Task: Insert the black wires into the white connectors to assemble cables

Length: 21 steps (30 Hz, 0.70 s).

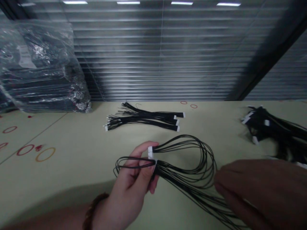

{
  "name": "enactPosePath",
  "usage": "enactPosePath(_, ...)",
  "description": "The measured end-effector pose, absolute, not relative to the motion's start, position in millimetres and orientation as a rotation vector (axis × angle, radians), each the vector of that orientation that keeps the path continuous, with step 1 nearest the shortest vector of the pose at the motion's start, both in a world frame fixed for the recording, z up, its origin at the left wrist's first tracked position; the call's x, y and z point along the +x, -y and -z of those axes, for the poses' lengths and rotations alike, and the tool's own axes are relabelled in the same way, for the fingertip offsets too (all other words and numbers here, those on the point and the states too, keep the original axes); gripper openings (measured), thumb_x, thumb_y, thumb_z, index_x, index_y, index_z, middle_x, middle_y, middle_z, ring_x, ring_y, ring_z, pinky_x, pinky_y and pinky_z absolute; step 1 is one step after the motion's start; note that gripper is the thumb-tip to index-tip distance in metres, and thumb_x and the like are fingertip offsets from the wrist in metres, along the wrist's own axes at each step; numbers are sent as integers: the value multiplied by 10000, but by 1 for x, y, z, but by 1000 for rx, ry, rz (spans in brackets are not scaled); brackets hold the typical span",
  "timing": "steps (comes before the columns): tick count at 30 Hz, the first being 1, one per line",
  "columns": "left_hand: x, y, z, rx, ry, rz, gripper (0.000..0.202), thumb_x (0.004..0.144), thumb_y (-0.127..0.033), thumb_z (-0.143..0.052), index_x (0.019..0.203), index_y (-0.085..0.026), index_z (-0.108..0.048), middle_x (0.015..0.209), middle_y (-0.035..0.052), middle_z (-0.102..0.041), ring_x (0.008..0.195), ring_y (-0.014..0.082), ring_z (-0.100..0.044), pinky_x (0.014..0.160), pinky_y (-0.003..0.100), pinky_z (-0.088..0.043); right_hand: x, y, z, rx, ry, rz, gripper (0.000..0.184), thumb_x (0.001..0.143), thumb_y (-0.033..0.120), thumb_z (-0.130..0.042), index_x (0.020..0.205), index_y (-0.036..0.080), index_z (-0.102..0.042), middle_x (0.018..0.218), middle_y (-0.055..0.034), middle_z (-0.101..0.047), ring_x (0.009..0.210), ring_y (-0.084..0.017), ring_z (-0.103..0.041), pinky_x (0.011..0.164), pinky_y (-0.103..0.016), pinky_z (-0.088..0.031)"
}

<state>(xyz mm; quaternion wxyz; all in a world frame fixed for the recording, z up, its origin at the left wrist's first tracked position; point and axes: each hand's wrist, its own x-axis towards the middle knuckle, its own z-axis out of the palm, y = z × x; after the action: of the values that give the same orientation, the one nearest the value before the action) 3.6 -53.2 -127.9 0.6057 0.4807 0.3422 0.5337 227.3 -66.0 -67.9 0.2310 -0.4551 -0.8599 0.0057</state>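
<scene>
My left hand is closed on a wiring harness of thin black wires, gripping it near its connectors between thumb and fingers. A white connector sticks up at the fingertips, and its wires bend round in a wide loop on the right. A smaller loop of black wires passes over the hand on the left. The rest of the wires run down to the lower right. My right hand is blurred beside those wires; its fingers are smeared, and whether it touches them cannot be made out.
Several black harnesses with white connectors lie at the table's back. Another harness pile is on the right, partly behind my right hand. A clear plastic bag full of black wires stands back left, against window blinds. Coloured circles mark the tabletop.
</scene>
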Motion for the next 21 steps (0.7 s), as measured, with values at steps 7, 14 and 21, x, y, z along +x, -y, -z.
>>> enactPosePath(7,5,58,127,1127,-712,-1214,214,912,-308,-556,1124,-284,-550,609,-59,-463,505,66,-423,453,152,-322,188,61,75,-1215,2443,-167,234,899,246,-448,781,182,-640,623,-22,-585,604,-123,-553,576,-215,-409)
enactPosePath(14,4,57,131,1165,-668,-1188,205,927,-318,-525,1129,-312,-557,611,-62,-435,510,63,-401,450,144,-311,190,54,70,-1200,2448,-438,209,801,114,-491,745,237,-650,673,54,-624,588,-100,-554,570,-228,-378)
enactPosePath(21,5,57,131,1161,-722,-1216,208,916,-340,-538,1119,-290,-549,619,-61,-455,500,61,-403,441,140,-332,245,31,40,-870,1931,-1630,281,884,387,-481,781,232,-691,578,89,-580,538,-31,-549,534,-172,-383)
